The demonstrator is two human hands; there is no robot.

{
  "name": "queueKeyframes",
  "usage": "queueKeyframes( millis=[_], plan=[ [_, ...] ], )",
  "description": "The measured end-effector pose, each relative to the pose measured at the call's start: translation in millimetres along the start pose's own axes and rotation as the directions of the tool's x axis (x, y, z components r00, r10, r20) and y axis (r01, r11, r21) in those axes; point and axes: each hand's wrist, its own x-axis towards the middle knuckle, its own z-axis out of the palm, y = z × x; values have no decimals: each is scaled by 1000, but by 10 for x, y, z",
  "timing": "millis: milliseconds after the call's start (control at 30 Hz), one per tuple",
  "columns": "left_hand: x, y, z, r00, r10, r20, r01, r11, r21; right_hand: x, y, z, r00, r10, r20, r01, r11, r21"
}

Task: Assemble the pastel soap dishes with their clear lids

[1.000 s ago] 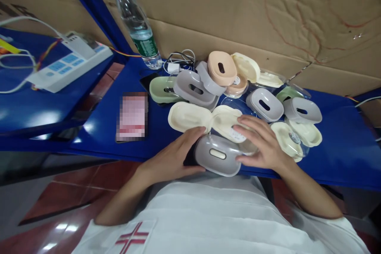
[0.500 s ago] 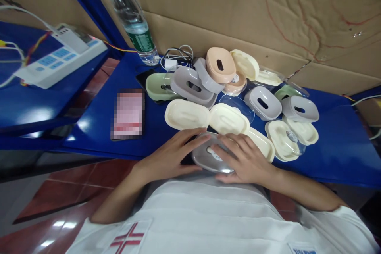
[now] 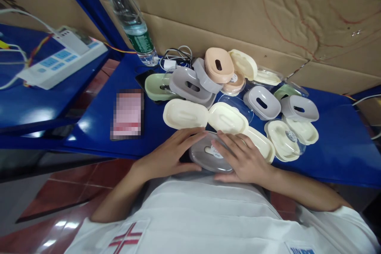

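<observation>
Grey case (image 3: pixel 205 154): at the near edge of the blue surface (image 3: pixel 101 127), between both hands, slot facing up, clear lid over it.
Left hand (image 3: pixel 166 154): fingers spread, laid flat against the case's left side, fingertips on its far rim.
Right hand (image 3: pixel 241 158): fingers spread, pressed on top of the clear lid, covering the case's right half.
Just beyond the fingertips: two cream shells (image 3: pixel 185 113), side by side and touching; a third cream shell (image 3: pixel 262 143) beside the right hand.
Left of the left hand: flat pink item (image 3: pixel 127 114), blurred, lying apart from the pile.
Farther, past the cream shells: grey slotted cases (image 3: pixel 190 84), pale green shell (image 3: pixel 154 86), peach case (image 3: pixel 219 64), more grey and cream pieces heaped out to the right.
Farthest: white cable coil (image 3: pixel 175 57), water bottle (image 3: pixel 131 20) upright against the cardboard wall (image 3: pixel 268 12).
Far left, separate shelf: white power strip (image 3: pixel 59 61) with cords.
</observation>
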Motion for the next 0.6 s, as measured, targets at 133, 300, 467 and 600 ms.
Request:
queueKeyframes(
  millis=[133,300,467,600],
  plan=[
    [-17,-11,0,999,-32,7,32,999,-30,-29,-31,24,1000,5,-2,-5,999,-36],
    [-39,-38,-12,999,-46,29,49,995,-90,-23,0,50,999,-52,-15,53,996,68],
    [-38,-74,-32,998,-41,48,47,988,-147,18,74,30,982,-188,22,177,956,235],
    [-39,-98,-17,1000,4,19,-1,987,-160,6,64,29,978,-208,24,197,954,225]
  ],
)
